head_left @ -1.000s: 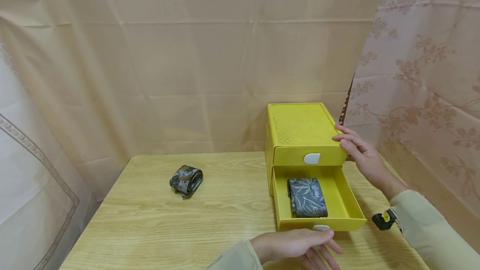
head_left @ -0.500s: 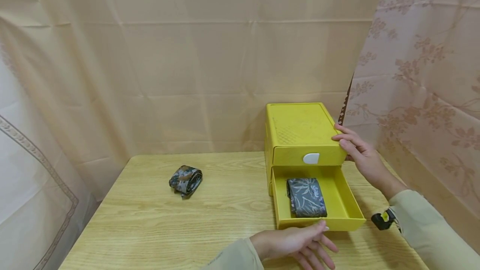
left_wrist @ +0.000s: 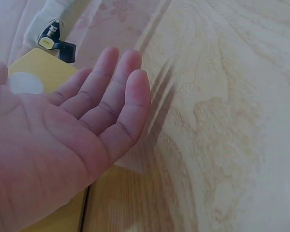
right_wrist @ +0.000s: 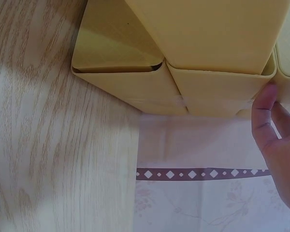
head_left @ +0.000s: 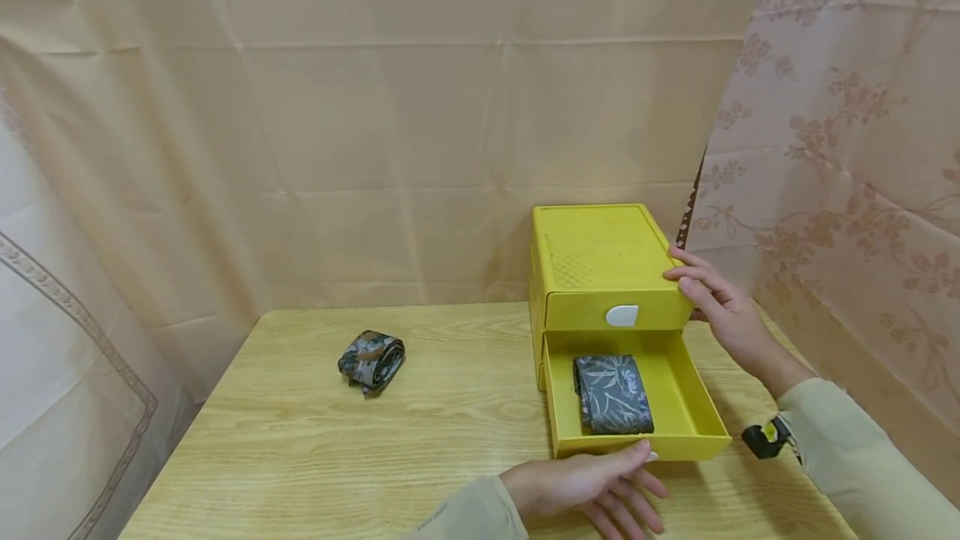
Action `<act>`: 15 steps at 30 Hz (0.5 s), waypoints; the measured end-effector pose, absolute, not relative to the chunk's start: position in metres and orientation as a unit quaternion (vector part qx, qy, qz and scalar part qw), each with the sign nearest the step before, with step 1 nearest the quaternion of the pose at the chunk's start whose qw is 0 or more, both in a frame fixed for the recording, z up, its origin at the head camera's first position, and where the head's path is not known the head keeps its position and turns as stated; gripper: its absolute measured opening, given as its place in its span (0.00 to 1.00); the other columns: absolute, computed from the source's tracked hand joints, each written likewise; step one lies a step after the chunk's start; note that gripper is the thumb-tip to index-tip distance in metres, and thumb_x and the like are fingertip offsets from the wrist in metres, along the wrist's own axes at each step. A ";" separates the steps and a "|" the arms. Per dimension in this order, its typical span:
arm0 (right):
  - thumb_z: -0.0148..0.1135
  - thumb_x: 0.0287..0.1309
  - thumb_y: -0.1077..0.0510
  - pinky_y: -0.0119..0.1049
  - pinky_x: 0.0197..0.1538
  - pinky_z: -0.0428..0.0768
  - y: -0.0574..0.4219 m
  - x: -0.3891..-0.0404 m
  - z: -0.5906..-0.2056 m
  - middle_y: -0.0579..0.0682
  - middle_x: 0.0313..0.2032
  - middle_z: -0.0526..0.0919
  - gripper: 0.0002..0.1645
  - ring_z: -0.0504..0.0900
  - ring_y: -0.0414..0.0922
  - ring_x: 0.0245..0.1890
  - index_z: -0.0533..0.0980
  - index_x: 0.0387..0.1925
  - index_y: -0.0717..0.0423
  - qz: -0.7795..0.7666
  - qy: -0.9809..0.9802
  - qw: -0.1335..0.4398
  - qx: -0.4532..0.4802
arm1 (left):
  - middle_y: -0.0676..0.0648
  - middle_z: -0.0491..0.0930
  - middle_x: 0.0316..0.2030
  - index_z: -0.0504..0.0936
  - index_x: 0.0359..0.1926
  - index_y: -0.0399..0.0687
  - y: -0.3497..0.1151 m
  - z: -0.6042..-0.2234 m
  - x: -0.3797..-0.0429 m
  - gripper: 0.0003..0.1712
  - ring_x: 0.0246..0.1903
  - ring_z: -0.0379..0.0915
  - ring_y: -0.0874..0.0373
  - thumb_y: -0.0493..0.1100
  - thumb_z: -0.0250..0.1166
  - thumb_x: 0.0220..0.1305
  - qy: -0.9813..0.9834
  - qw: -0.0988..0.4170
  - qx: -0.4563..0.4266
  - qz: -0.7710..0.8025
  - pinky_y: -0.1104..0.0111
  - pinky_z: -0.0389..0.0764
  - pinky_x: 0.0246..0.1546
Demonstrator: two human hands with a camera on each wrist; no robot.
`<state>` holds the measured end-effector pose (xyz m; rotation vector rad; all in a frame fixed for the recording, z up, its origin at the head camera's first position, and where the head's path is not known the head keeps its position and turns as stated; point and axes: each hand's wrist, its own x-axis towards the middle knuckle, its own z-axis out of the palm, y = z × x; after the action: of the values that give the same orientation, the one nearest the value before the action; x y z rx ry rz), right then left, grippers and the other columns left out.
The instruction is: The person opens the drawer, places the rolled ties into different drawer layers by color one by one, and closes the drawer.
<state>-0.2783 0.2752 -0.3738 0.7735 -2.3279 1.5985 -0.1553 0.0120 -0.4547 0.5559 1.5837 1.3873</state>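
A yellow drawer cabinet stands at the table's right, its middle drawer pulled out. In that drawer lies a rolled dark floral cloth strip, resembling a necktie. Just in front, my left hand has its palm turned up and fingers extended. Its thumb touches the drawer front near the white handle, which it partly covers. My right hand rests on the cabinet's upper right edge, fingertips on top; the right wrist view shows the hand against the side wall. A rolled camouflage-patterned cloth strip lies on the table, away from both hands.
The wooden table ends at a beige curtain behind and a floral curtain on the right. The upper drawer is closed. A black wrist device is on the right sleeve.
My left hand has shifted slightly left, its thumb rising from below the handle onto the drawer front. The drawer, the cloth rolls and my right hand stay put.
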 end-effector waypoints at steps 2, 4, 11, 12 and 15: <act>0.44 0.81 0.58 0.29 0.47 0.82 0.275 -0.279 -0.374 0.49 0.76 0.59 0.19 0.66 0.31 0.67 0.74 0.60 0.63 0.542 -0.791 0.107 0.262 | 0.46 0.86 0.49 0.74 0.66 0.44 0.012 -0.455 -0.156 0.44 0.42 0.84 0.57 0.72 0.33 0.76 0.641 0.466 0.224 0.567 0.65 0.83 0.41; 0.44 0.81 0.58 0.29 0.47 0.82 0.275 -0.279 -0.374 0.49 0.76 0.59 0.19 0.66 0.31 0.66 0.74 0.60 0.63 0.542 -0.791 0.107 0.262 | 0.46 0.86 0.49 0.74 0.66 0.44 0.012 -0.455 -0.156 0.44 0.43 0.84 0.57 0.72 0.34 0.76 0.637 0.469 0.222 0.571 0.65 0.83 0.41; 0.43 0.81 0.58 0.29 0.47 0.82 0.275 -0.277 -0.374 0.48 0.77 0.58 0.19 0.67 0.30 0.66 0.74 0.61 0.63 0.541 -0.795 0.106 0.255 | 0.43 0.83 0.55 0.71 0.69 0.43 0.014 -0.457 -0.160 0.44 0.51 0.81 0.53 0.72 0.35 0.76 0.603 0.499 0.218 0.582 0.64 0.81 0.46; 0.43 0.81 0.57 0.29 0.47 0.82 0.275 -0.277 -0.374 0.48 0.77 0.58 0.19 0.67 0.30 0.65 0.74 0.61 0.63 0.540 -0.796 0.106 0.253 | 0.42 0.81 0.57 0.69 0.70 0.43 0.014 -0.458 -0.161 0.45 0.53 0.80 0.52 0.72 0.34 0.76 0.594 0.508 0.218 0.585 0.64 0.81 0.47; 0.43 0.81 0.57 0.29 0.47 0.82 0.275 -0.277 -0.373 0.48 0.77 0.58 0.19 0.67 0.30 0.65 0.74 0.61 0.63 0.540 -0.796 0.105 0.252 | 0.40 0.77 0.62 0.66 0.72 0.43 0.014 -0.460 -0.165 0.45 0.59 0.76 0.49 0.72 0.34 0.76 0.568 0.529 0.219 0.590 0.64 0.79 0.50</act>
<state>-0.2767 0.2747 -0.3734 0.7419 -2.3465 1.5924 -0.1649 0.0141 -0.4597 0.5241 1.3575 1.4096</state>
